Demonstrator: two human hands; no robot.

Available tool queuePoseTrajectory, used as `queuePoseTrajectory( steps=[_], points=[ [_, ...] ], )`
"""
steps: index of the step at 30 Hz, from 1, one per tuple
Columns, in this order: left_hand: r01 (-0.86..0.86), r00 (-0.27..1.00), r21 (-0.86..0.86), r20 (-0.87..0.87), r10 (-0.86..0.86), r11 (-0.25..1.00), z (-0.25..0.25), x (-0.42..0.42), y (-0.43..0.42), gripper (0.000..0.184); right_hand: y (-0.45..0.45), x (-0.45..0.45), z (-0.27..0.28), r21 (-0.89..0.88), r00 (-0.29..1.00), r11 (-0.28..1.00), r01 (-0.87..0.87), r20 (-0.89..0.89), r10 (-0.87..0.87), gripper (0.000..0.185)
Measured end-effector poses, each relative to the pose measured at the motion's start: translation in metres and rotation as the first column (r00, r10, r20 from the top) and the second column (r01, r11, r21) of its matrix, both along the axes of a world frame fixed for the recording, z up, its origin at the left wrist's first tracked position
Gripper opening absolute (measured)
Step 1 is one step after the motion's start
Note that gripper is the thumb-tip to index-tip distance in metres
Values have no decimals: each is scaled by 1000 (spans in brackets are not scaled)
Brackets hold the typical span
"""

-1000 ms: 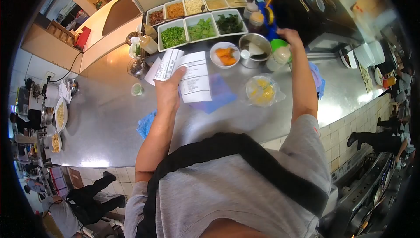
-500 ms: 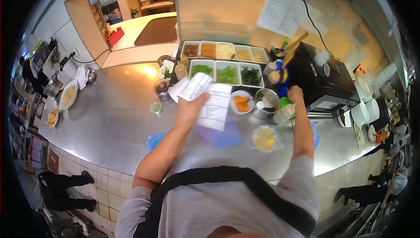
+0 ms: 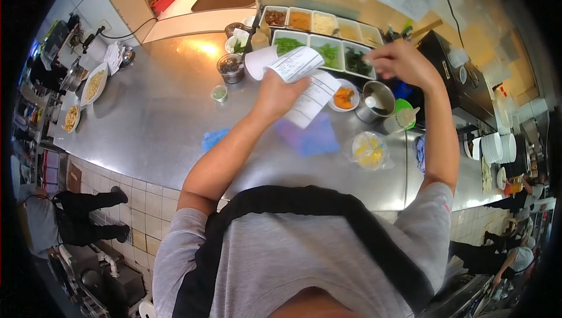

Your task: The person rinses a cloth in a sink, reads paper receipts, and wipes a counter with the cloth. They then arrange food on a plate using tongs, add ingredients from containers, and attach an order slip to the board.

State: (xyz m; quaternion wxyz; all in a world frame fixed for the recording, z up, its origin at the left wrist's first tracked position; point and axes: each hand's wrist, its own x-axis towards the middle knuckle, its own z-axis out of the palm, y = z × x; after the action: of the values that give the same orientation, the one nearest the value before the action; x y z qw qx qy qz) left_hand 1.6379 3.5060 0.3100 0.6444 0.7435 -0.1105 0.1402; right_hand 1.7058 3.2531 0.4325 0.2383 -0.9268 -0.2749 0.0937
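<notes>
up comes the right hand (image 3: 405, 67), away from the bottle (image 3: 399, 120), fingers blurred, loosely open! from the left: a cup (image 3: 219, 93), the left hand (image 3: 277, 97) gripping the slips (image 3: 311, 105) above the counter (image 3: 152, 110), a bowl (image 3: 344, 95), dark greens (image 3: 355, 62) near the right hand, a pot (image 3: 376, 101).

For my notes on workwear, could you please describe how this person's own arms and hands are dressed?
Both the left hand and the right hand are ungloved, with bare forearms. The left sleeve and right sleeve are short and grey; the right has a small reddish mark.
</notes>
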Motion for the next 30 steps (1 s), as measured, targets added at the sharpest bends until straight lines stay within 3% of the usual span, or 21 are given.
queuePoseTrajectory(
  steps=[4,7,13,15,17,18,22,23,26,30],
  points=[
    [0,991,131,133,-18,991,6,-4,-1,35,55,-17,6,-162,969,959,-233,-120,215,30],
    [-2,986,161,166,-25,987,9,-4,0,36,70,-3,-9,-158,939,937,-312,-201,279,21],
    [-34,977,210,214,-13,977,7,8,1,33,79,22,-17,-141,931,943,-303,-253,262,14],
    [-53,968,225,250,-5,973,-2,20,1,33,78,36,-15,-196,935,921,-336,-190,301,13],
    [-23,986,139,167,0,990,-9,26,6,29,77,62,-15,-313,939,886,-341,-84,332,12],
    [-7,992,85,129,-4,996,-14,30,11,28,73,79,-10,-394,900,851,-346,116,420,10],
    [16,1000,-70,11,-15,997,-10,19,27,26,51,190,2,-576,744,811,101,585,323,14],
    [11,1000,4,22,-11,1000,-14,15,36,26,43,221,6,-558,681,805,202,671,294,15],
    [-8,996,119,-92,19,993,-26,-2,58,27,31,293,19,-489,596,774,402,782,184,15],
    [-83,964,-8,-256,78,997,-52,-29,79,27,7,345,36,-359,451,725,588,889,74,15]
  ],
)
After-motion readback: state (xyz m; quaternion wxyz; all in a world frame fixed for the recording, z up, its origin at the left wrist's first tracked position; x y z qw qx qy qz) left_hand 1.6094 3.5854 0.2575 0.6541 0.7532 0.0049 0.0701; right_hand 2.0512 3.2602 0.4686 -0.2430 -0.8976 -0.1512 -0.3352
